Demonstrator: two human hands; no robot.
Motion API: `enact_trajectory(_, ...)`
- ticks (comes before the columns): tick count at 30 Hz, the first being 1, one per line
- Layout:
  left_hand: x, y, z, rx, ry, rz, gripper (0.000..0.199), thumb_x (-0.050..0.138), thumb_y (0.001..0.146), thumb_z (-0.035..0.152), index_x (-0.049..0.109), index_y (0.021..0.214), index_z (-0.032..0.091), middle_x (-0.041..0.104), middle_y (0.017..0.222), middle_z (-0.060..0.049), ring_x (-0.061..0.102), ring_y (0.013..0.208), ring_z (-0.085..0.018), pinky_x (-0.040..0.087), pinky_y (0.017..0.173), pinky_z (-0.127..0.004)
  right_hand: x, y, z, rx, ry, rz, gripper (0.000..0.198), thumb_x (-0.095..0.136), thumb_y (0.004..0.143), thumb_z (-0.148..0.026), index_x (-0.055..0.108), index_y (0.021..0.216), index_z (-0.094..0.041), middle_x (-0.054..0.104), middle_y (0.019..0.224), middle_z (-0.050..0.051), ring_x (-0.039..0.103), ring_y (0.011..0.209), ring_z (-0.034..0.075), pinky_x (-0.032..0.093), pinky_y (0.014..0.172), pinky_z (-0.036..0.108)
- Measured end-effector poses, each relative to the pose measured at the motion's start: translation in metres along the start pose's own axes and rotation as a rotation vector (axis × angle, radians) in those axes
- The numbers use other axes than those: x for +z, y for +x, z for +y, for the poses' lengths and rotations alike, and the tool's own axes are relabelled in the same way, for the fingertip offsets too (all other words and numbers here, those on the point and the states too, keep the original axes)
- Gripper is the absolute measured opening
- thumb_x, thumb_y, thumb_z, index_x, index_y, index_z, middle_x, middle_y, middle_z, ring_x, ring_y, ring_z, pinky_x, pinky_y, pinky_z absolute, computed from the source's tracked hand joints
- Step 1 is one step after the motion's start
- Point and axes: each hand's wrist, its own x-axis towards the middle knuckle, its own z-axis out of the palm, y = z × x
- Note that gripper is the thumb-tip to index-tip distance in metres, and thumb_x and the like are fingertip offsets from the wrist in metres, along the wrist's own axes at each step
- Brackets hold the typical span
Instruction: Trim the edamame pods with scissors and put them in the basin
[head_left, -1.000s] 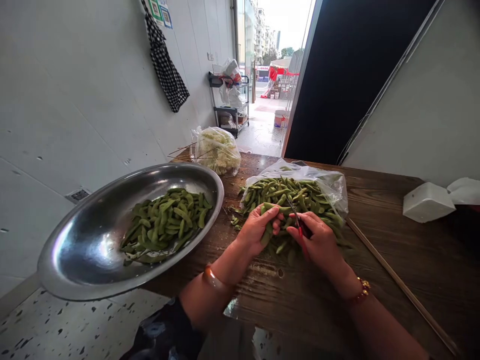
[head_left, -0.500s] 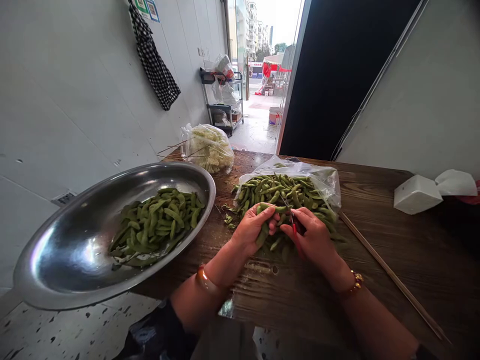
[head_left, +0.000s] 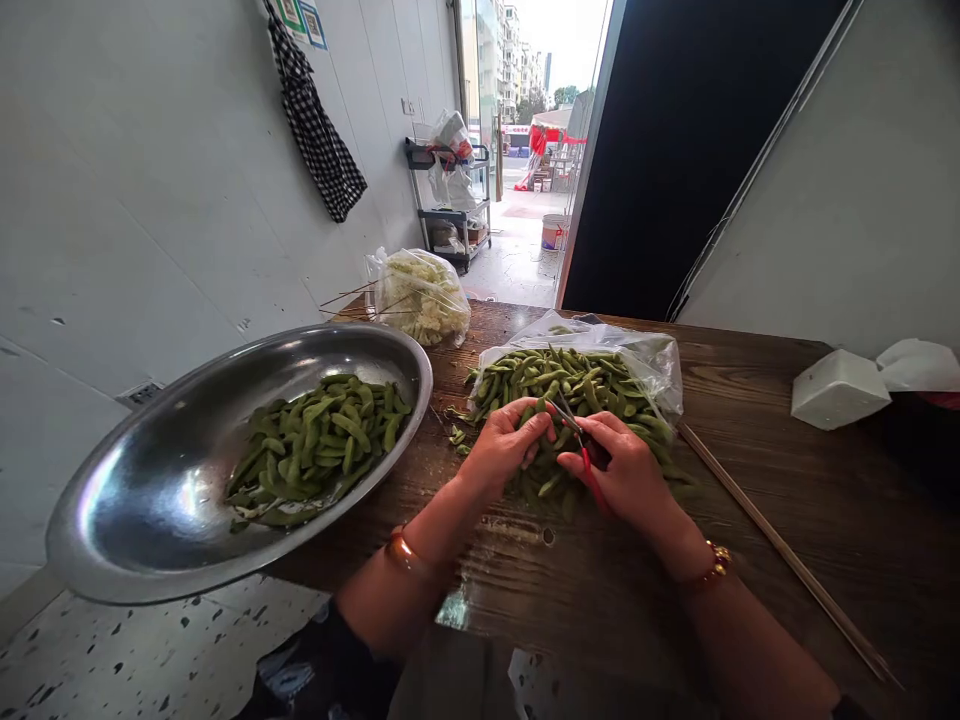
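Note:
My left hand (head_left: 508, 445) is closed around a green edamame pod (head_left: 541, 404), mostly hidden by the fingers. Red-handled scissors (head_left: 590, 475) are gripped in my right hand (head_left: 621, 462); their blades point left, close by the pod's end. Whether the blades touch it I cannot tell. Both hands are over a heap of edamame pods (head_left: 555, 375) that spills from a clear plastic bag (head_left: 651, 362). To the left, a large oval steel basin (head_left: 142, 510) holds a pile of pods (head_left: 322, 440).
Bamboo skewers (head_left: 787, 555) lie on the right of the wooden table (head_left: 750, 390). A white box-like thing (head_left: 840, 390) is at the far right. Behind the basin sits a bag of cauliflower-like pieces (head_left: 424, 300) with thin sticks. Pod scraps (head_left: 457, 435) lie beside the heap.
The pod in my left hand, stretched toward the scissors before, now stands up between the fingers. The scissor blades have shifted left and show more clearly. The view has turned slightly.

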Motion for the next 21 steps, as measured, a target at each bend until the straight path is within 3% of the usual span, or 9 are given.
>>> enact_trajectory(4,0.003,-0.002,0.004,0.084,0.262,-0.034,0.027,0.063,0.08,0.039,0.068,0.082,0.013,0.059,0.063,0.001,0.043,0.049,-0.006,0.033,0.046,-0.018,-0.004,0.001,-0.002,0.008,0.011,-0.023,0.044,0.068,0.078,-0.046,0.062,0.114,-0.022,0.063,0.099,0.006,0.063,0.083,0.02,0.054,0.073,0.034)
enact_trajectory(9,0.005,-0.002,0.001,0.25,0.498,-0.033,0.019,0.062,0.081,0.028,0.073,0.09,0.015,0.071,0.084,-0.004,0.061,0.081,-0.017,0.044,0.076,-0.024,-0.006,0.0,-0.005,0.015,-0.033,-0.08,0.044,0.069,0.077,-0.045,0.061,0.116,-0.023,0.062,0.098,0.005,0.062,0.082,0.019,0.053,0.075,0.033)
enact_trajectory(21,0.005,-0.002,-0.006,0.259,0.734,-0.032,0.022,0.054,0.084,0.028,0.071,0.087,0.014,0.068,0.075,-0.003,0.058,0.071,-0.015,0.041,0.066,-0.023,-0.001,-0.002,-0.003,-0.035,-0.07,-0.062,0.038,0.064,0.082,-0.042,0.06,0.115,-0.022,0.062,0.094,0.006,0.062,0.083,0.02,0.052,0.074,0.033)
